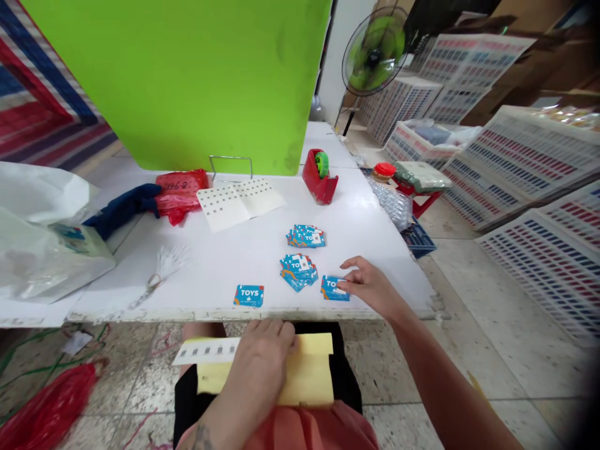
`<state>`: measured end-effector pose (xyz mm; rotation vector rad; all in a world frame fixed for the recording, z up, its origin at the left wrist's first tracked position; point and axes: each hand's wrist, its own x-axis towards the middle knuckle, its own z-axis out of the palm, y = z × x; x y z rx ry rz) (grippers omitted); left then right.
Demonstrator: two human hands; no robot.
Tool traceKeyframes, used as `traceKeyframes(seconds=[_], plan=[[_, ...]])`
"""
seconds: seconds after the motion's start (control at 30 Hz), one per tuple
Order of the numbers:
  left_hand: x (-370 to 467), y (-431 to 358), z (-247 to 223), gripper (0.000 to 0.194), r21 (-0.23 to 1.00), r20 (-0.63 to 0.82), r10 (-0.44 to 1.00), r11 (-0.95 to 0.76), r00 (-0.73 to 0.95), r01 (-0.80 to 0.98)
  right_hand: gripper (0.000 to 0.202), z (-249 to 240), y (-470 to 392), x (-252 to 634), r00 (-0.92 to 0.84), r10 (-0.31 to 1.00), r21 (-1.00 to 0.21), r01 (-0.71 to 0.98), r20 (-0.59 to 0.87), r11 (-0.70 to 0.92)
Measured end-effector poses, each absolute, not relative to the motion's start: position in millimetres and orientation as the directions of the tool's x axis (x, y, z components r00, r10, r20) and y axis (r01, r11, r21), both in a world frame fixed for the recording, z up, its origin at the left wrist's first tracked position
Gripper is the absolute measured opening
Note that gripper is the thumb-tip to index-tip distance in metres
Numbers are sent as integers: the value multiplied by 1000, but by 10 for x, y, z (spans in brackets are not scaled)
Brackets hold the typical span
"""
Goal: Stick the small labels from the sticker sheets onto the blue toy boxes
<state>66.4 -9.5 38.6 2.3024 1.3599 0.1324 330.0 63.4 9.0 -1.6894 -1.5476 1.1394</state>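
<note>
On the white counter's (365,231) near side lie the cards; the yellow sheet (309,378) rests on the lap. The left hand (262,356) presses it, fingers together. The right hand's (370,289) fingers are bent, thumb touching the right card (330,289); whether they pinch it, I cannot tell. Light, level pressure should prevent sliding.

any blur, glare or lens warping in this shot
Head view: wide-angle stretch towards the edges, with the white crates at right slanting; striped sheet at upper left soft and smeared; dark blur in the lower right corner; big lettering on the single card readable, smaller print not.
</note>
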Motion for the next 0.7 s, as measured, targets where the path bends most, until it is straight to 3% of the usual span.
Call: traceKeyframes(seconds=[0.07, 0.17, 0.23, 0.4, 0.5, 0.6, 0.7], plan=[[625, -87, 374, 18, 437, -140, 859, -393, 493, 809, 27, 39, 609, 3334, -27, 989, -785, 612, -146, -100], [587, -70, 336, 19, 432, -116, 876, -380, 468, 818, 23, 74, 543, 3256, 20, 991, -618, 783, 134, 68], [573, -61, 303, 20, 436, -98, 886, -370, 453, 820, 20, 160, 449, 3094, -15, 968, -574, 803, 249, 160], [525, -32, 261, 15, 447, -74, 894, -367, 442, 816, 19, 308, 163, 2556, -348, 936, -746, 607, 61, 274], [432, -11, 266, 14, 437, -90, 910, -329, 404, 837, 18, 277, 121, 2423, -382, 924, -794, 567, -16, 221], [324, -9, 274, 17, 402, -112, 920, -303, 375, 864, 17, 221, 163, 2427, -382, 924, -769, 590, 4, 247], [269, -25, 292, 22, 385, -137, 915, -305, 380, 871, 19, 188, 191, 2400, -429, 895, -687, 615, 119, 387]])
